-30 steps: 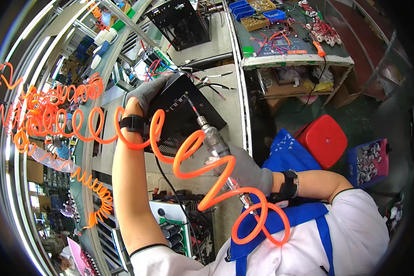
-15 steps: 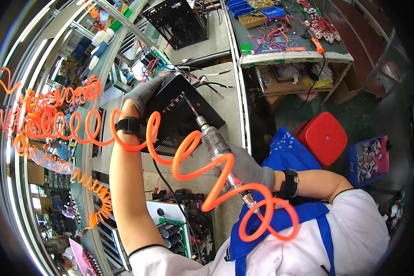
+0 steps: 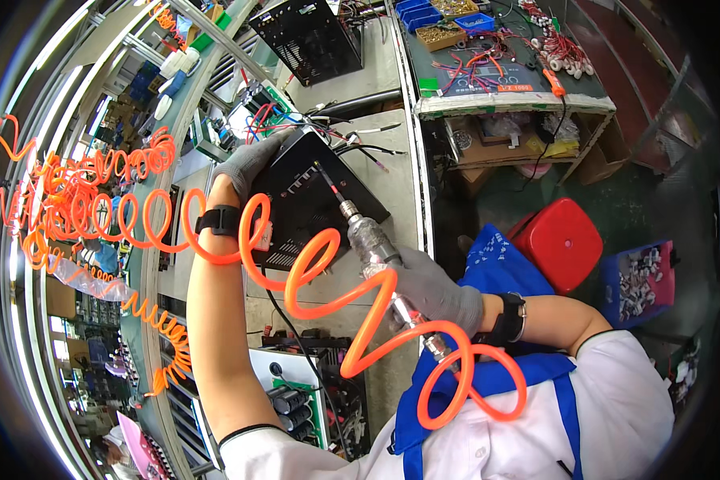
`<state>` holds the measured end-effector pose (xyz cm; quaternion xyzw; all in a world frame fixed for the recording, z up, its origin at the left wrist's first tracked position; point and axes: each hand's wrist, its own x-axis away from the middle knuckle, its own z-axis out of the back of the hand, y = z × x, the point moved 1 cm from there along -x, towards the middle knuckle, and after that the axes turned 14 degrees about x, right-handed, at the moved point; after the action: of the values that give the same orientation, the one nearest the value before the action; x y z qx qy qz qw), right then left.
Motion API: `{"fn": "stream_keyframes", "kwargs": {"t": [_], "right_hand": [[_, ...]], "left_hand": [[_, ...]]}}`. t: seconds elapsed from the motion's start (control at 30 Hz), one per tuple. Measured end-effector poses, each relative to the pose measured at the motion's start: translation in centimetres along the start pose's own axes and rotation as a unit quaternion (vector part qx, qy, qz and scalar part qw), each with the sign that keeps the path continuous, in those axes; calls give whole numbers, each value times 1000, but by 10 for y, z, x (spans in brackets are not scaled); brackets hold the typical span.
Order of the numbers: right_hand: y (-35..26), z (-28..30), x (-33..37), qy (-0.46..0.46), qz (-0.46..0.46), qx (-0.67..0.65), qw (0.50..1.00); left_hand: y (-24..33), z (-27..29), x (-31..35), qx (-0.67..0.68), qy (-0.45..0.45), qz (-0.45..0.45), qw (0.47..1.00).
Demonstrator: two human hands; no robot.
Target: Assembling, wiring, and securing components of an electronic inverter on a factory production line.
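Note:
A black metal case [image 3: 328, 188] with slots and vent holes lies at an angle on the bench. My gloved left hand [image 3: 252, 162] grips its far left edge, next to a green circuit board [image 3: 268, 100] and loose wires. In my right hand [image 3: 440, 292], also gloved in grey, is an air screwdriver [image 3: 370, 240], fingers wrapped round its body. Its thin bit points up and left over the case panel, close to the slots; whether the tip touches the panel I cannot tell. An orange coiled air hose [image 3: 312, 308] runs from the tool's rear across my left forearm.
Another black case [image 3: 308, 40] stands farther along the line. At the right, a side table [image 3: 512, 102] carries blue bins, wires and an orange-handled tool. A red stool [image 3: 564, 244] and a blue crate [image 3: 636, 280] are on the floor. Close to me sits an open unit with capacitors [image 3: 296, 408].
The hose coils have swung slightly left and down near my left wrist. The screwdriver has shifted only a little; my left hand stays on the case.

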<state>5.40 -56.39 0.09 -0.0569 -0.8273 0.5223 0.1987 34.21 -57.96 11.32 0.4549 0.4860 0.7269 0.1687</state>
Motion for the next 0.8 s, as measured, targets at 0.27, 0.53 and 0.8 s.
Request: {"fn": "stream_keyframes", "kwargs": {"t": [0.27, 0.53, 0.8], "right_hand": [[-4, -5, 3, -44, -29, -55, 997], [-52, 63, 44, -93, -83, -37, 991], [-135, 222, 21, -78, 13, -301, 950]], "left_hand": [[-4, 6, 1, -47, 68, 20, 996], [6, 14, -18, -178, 84, -37, 980], [12, -2, 11, -177, 94, -1, 980]]}}
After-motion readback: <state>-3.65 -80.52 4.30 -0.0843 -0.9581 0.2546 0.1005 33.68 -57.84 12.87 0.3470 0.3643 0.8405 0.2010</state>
